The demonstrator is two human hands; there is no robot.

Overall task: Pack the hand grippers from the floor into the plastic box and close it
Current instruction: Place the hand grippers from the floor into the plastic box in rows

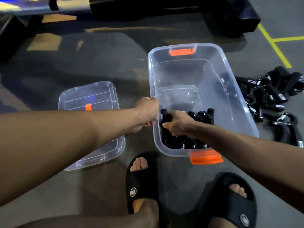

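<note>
A clear plastic box (213, 51) with orange latches stands open on the floor in front of me. My left hand (147, 111) grips the box's left rim. Inside the box, my right hand (176, 123) holds a black hand gripper (164, 116) near the left wall. A row of several black hand grippers (199, 117) lies at the near end of the box. A pile of more hand grippers (269, 94) lies on the floor to the right of the box. The clear lid (92, 96) with an orange tab lies flat on the floor to the left.
My two feet in black slides (139, 183) stand just in front of the box. Black padded gym equipment (238, 15) sits at the back. Yellow floor lines (273, 45) run at the upper right. Grey floor stretches between lid and box.
</note>
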